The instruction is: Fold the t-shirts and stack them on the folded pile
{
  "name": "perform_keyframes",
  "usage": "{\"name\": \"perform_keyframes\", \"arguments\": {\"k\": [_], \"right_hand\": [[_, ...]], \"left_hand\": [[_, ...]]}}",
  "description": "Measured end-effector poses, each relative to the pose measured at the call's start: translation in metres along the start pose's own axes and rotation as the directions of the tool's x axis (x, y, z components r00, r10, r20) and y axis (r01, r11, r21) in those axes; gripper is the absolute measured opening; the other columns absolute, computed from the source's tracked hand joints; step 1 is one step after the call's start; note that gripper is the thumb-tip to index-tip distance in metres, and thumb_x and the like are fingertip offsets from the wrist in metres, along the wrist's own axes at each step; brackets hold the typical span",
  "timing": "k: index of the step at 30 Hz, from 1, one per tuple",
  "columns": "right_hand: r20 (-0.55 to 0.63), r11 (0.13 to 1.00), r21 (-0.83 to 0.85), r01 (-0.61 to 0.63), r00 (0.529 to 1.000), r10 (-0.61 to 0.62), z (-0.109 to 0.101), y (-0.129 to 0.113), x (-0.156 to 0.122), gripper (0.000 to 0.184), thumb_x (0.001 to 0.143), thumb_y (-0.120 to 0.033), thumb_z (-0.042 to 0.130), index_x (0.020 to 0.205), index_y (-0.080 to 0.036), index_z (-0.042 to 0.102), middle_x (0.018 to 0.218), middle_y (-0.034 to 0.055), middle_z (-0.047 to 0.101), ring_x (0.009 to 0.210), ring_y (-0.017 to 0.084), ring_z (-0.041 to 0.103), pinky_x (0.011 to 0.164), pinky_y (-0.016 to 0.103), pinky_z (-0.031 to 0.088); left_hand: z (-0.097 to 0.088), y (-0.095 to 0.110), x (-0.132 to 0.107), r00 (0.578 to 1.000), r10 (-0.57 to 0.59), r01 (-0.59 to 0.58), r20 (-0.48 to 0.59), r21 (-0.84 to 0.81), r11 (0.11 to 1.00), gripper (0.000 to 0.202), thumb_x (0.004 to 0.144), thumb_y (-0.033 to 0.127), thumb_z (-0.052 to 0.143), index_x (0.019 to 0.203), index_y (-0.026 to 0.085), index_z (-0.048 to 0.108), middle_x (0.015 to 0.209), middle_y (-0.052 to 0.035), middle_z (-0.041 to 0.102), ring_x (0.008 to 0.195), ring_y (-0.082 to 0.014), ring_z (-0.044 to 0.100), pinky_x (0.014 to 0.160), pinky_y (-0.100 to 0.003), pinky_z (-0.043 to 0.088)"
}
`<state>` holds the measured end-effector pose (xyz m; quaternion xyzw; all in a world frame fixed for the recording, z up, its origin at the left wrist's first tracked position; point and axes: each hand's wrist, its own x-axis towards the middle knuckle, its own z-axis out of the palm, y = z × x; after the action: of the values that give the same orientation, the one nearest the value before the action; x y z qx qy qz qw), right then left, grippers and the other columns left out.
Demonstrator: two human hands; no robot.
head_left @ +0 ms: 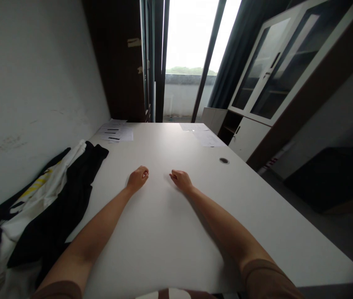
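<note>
Both forearms reach forward over a white table (164, 232). My left hand (138, 178) rests on the tabletop, left of the middle, with its fingers curled into a loose fist. Across a short gap, my right hand (181, 180) is likewise closed and lies on the white surface. Nothing shows in either fist. Nearest to my left arm is a heap of clothes (67, 211), black and white with some yellow print, along the table's left side.
Papers (117, 132) lie at the far left corner, and more sheets (207, 138) at the far right. A round cable hole (224, 160) sits near the right edge. A white cabinet (252, 135) with glass upper doors stands beyond it. A wall (39, 83) borders the left.
</note>
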<state>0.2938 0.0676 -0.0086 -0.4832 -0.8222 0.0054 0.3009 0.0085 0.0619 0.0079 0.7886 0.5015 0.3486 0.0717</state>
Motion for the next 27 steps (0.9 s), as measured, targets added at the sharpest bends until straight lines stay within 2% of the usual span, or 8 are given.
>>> {"name": "perform_keyframes", "arguments": {"k": [7,15,27], "right_hand": [[0.003,1.0,-0.002,0.013,1.0,-0.013,0.0024,0.0018,0.0,0.028,0.094,-0.028,0.054,0.068,-0.022,0.049,0.066,-0.0006,0.057,0.058,0.014,0.043,0.06,0.026,0.025],[0.014,1.0,0.019,0.015,1.0,-0.015,0.0013,0.0004,-0.0004,0.027,0.094,-0.029,0.055,0.069,-0.022,0.048,0.066,-0.0007,0.057,0.059,0.014,0.043,0.06,0.026,0.025],[0.029,1.0,0.025,0.006,1.0,-0.007,0.0028,0.0017,0.0002,0.028,0.095,-0.03,0.055,0.069,-0.022,0.049,0.066,-0.0001,0.056,0.059,0.014,0.042,0.06,0.027,0.024]], "left_hand": [[0.0032,-0.0047,-0.0002,1.0,0.007,-0.007,-0.012,-0.001,1.0,0.022,0.082,0.007,0.049,0.092,0.023,0.061,0.087,-0.0018,0.06,0.07,-0.0157,0.056,0.07,-0.028,0.046],[0.0055,-0.0083,0.0003,0.999,0.027,-0.026,-0.032,0.033,0.999,0.029,0.076,0.002,0.05,0.092,0.022,0.062,0.087,-0.0014,0.056,0.073,-0.0161,0.054,0.073,-0.028,0.046],[0.0067,-0.0083,-0.0003,1.0,0.015,-0.015,-0.007,0.003,1.0,0.024,0.08,0.004,0.053,0.089,0.022,0.067,0.089,-0.001,0.058,0.07,-0.0136,0.055,0.072,-0.026,0.046]]}}
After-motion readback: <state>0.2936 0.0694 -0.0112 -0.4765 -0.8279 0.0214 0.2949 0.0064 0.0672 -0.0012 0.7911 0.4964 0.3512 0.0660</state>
